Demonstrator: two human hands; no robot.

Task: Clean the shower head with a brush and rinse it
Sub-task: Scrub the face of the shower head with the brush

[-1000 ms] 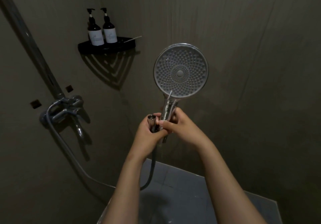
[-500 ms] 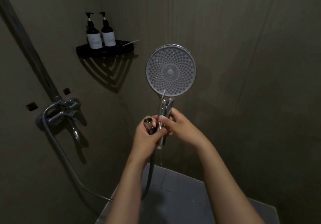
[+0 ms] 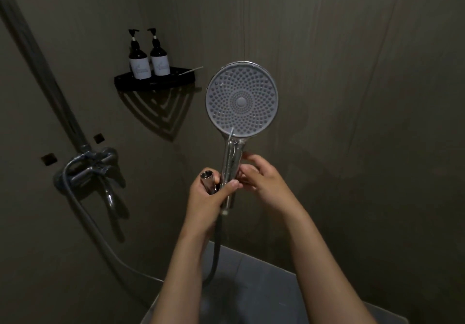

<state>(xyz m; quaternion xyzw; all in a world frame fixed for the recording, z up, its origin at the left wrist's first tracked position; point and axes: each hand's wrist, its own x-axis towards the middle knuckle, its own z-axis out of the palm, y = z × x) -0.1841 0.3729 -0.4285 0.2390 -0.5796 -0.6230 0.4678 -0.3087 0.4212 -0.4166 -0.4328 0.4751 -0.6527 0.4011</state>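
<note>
A round chrome shower head with a grey nozzle face points toward me, held upright in front of the dark wall. Its handle runs down between my hands. My left hand grips the loose metal end of the hose together with the lower handle, thumb across the front. My right hand holds the handle from the right side, fingers curled on it. The hose hangs down below my hands, detached from the handle's end. No brush is visible.
A chrome mixer tap with a riser pipe is on the left wall. A black corner shelf holds two pump bottles and a thin stick. The grey tiled floor lies below.
My view has shifted a little; the shower head stays upright. My right hand's fingers have opened slightly and slid up the handle. My left hand keeps its grip on the hose end.
</note>
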